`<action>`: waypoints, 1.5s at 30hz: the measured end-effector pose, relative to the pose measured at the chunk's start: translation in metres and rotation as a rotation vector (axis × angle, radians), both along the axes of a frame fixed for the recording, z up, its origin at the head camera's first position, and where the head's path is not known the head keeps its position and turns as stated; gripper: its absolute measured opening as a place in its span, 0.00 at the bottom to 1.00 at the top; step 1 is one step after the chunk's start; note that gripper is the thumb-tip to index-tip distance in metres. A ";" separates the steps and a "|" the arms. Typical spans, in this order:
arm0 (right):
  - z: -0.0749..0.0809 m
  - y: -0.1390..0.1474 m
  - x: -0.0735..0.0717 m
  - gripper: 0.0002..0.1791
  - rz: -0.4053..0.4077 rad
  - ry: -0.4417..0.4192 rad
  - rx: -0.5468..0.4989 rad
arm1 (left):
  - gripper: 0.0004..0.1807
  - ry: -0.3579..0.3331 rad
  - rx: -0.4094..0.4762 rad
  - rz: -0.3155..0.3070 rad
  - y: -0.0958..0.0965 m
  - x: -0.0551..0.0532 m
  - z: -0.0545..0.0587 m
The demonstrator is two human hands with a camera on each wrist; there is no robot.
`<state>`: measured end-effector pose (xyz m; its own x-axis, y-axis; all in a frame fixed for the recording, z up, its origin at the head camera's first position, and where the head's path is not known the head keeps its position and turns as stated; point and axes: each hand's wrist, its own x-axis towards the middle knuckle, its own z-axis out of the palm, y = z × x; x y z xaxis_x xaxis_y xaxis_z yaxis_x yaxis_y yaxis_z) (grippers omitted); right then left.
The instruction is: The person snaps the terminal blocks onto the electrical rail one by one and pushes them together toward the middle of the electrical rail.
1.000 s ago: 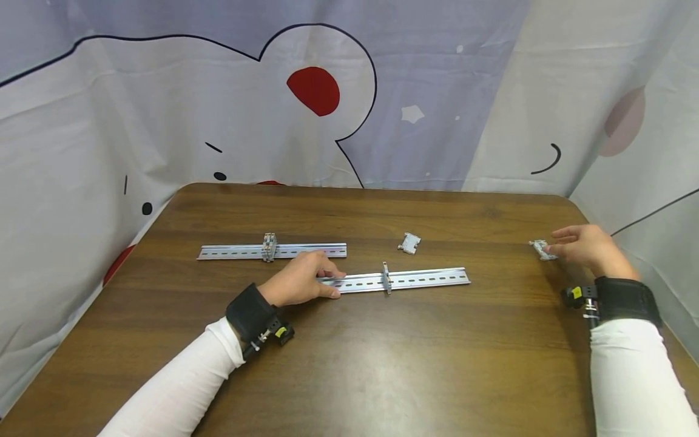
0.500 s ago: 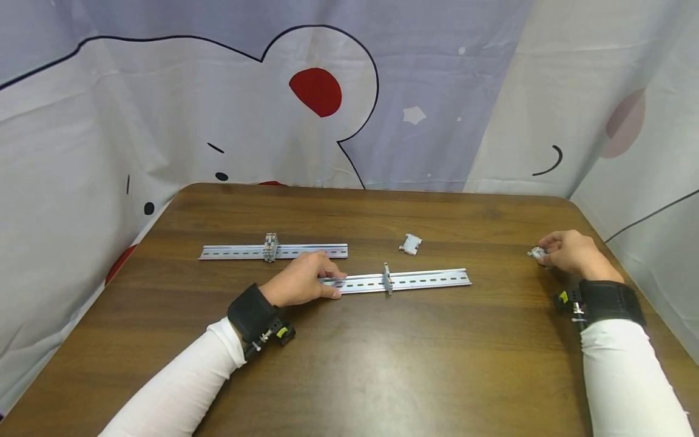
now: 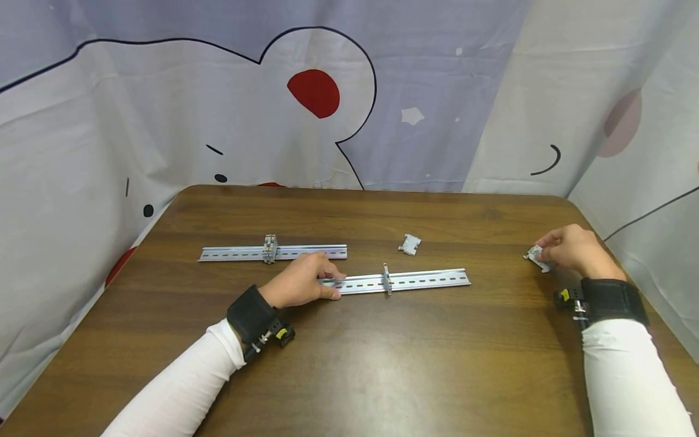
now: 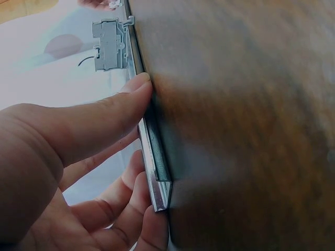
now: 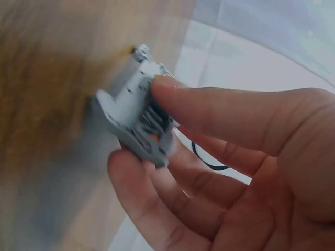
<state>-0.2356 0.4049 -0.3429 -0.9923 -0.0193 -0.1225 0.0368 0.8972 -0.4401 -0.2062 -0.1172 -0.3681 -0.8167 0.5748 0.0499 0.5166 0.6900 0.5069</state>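
My left hand grips the left end of the nearer slotted metal DIN rail, thumb along its front edge and fingers behind. A single grey terminal block stands upright on this rail, right of the hand; the left wrist view shows that terminal block from its side. At the far right, my right hand pinches another grey terminal block between thumb and fingers, and in the right wrist view it is tilted, with the table blurred behind it.
Behind the left hand lies a second DIN rail bearing a small group of terminal blocks. One loose terminal block lies flat on the wooden table. A printed curtain hangs behind the table and along its sides.
My right hand has picked the terminal block up from the table, shifted slightly left and turned it. The left hand and both rails have stayed in place.
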 end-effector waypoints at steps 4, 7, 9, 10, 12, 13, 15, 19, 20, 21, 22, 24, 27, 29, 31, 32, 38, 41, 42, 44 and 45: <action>0.007 -0.006 0.002 0.19 0.009 -0.005 -0.006 | 0.19 0.013 -0.002 -0.010 -0.001 0.000 0.000; 0.011 -0.011 0.003 0.19 0.018 -0.009 -0.013 | 0.19 0.017 -0.003 -0.011 -0.001 0.000 0.000; 0.014 -0.015 0.004 0.19 0.024 -0.017 -0.019 | 0.19 0.017 -0.003 -0.011 -0.001 0.000 -0.001; 0.016 -0.017 0.005 0.19 0.028 -0.022 -0.022 | 0.19 0.018 -0.003 -0.012 -0.001 0.000 -0.001; 0.018 -0.022 0.007 0.18 0.033 -0.032 -0.031 | 0.19 0.015 -0.003 -0.011 -0.001 0.000 -0.001; 0.019 -0.024 0.008 0.18 0.034 -0.034 -0.035 | 0.19 0.014 -0.003 -0.010 -0.001 0.000 -0.001; 0.022 -0.030 0.009 0.18 0.039 -0.043 -0.045 | 0.19 0.007 -0.002 -0.004 -0.001 0.001 -0.001; 0.026 -0.044 0.011 0.18 0.051 -0.055 -0.061 | 0.19 -0.001 0.001 0.005 -0.001 0.002 -0.001; 0.027 -0.048 0.011 0.17 0.056 -0.053 -0.058 | 0.19 0.001 0.000 0.004 -0.001 0.001 -0.001; 0.027 -0.051 0.011 0.17 0.060 -0.052 -0.055 | 0.20 0.004 -0.001 0.003 -0.002 0.001 -0.001; 0.027 -0.055 0.011 0.16 0.067 -0.052 -0.057 | 0.20 0.003 -0.002 0.004 -0.002 0.001 -0.001; 0.028 -0.061 0.012 0.15 0.082 -0.049 -0.047 | 0.20 0.006 -0.006 -0.001 -0.002 0.000 -0.002; 0.027 -0.070 0.013 0.15 0.096 -0.050 -0.046 | 0.20 0.017 -0.018 -0.013 -0.001 -0.001 -0.001; 0.026 -0.076 0.014 0.14 0.107 -0.050 -0.043 | 0.20 0.027 -0.025 -0.024 -0.001 -0.001 -0.001; 0.025 -0.081 0.014 0.14 0.113 -0.055 -0.041 | 0.20 0.030 -0.032 -0.031 -0.001 -0.001 0.000; 0.025 -0.084 0.015 0.14 0.117 -0.060 -0.043 | 0.20 0.029 -0.036 -0.033 -0.001 -0.001 0.000; 0.020 -0.100 0.015 0.13 0.142 -0.102 -0.063 | 0.20 0.018 -0.037 -0.022 -0.001 -0.002 -0.001; 0.020 -0.107 0.017 0.12 0.161 -0.110 -0.061 | 0.20 0.018 -0.036 -0.021 -0.001 -0.001 -0.001; 0.020 -0.109 0.017 0.11 0.168 -0.109 -0.061 | 0.20 0.018 -0.036 -0.021 -0.001 -0.001 -0.001; 0.020 -0.114 0.018 0.11 0.183 -0.104 -0.050 | 0.20 0.019 -0.039 -0.024 -0.001 -0.001 -0.001; 0.020 -0.116 0.019 0.11 0.191 -0.101 -0.047 | 0.20 0.018 -0.040 -0.024 -0.001 -0.001 -0.001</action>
<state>-0.2167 0.2885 -0.3227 -0.9526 -0.2141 -0.2161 -0.0860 0.8709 -0.4839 -0.2072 -0.1181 -0.3686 -0.8018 0.5961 0.0416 0.5423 0.6967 0.4696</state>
